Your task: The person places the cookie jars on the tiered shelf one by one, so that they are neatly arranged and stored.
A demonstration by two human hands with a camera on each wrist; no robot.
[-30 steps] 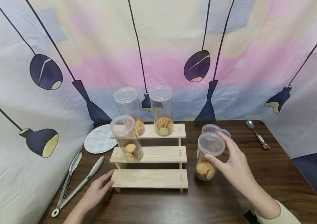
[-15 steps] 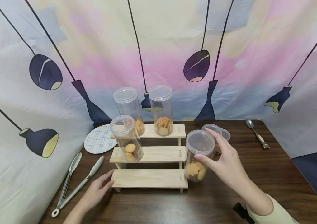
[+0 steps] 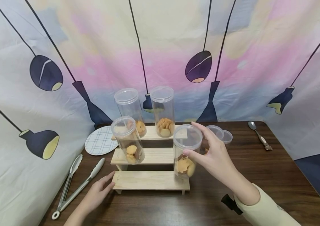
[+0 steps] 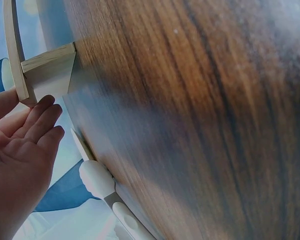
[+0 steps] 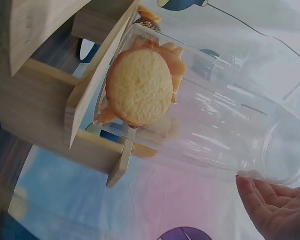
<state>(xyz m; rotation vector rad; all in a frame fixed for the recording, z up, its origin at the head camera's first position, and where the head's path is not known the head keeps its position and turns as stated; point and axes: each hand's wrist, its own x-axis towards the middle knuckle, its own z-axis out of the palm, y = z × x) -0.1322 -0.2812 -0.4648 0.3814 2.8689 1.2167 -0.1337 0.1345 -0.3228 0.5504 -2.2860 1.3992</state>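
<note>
My right hand (image 3: 215, 153) holds a clear lidded jar (image 3: 187, 142) near its lid, thumb on one side and fingers on the other. Cookies (image 5: 140, 87) lie in the bottom of that jar. In the head view it overlaps the right ends of the three-step wooden stand (image 3: 148, 180). At the stand's lowest step, my left hand (image 3: 99, 190) grips the left end between thumb and fingers. Similar cookie jars stand on the stand: one jar (image 3: 127, 141) on the middle step's left, another (image 3: 130, 110) and a third (image 3: 162, 111) on the top step.
Tongs (image 3: 72, 185) lie spread at the left, below a round checked plate (image 3: 100, 140). Behind my right hand are more clear containers with round lids (image 3: 227, 137). A spoon (image 3: 259, 135) lies at the back right of the dark wooden table (image 3: 284, 185). A printed curtain hangs behind.
My right hand has carried the jar leftward and slightly up, from beside the stand to over its right end. The left hand has stayed at the lowest step.
</note>
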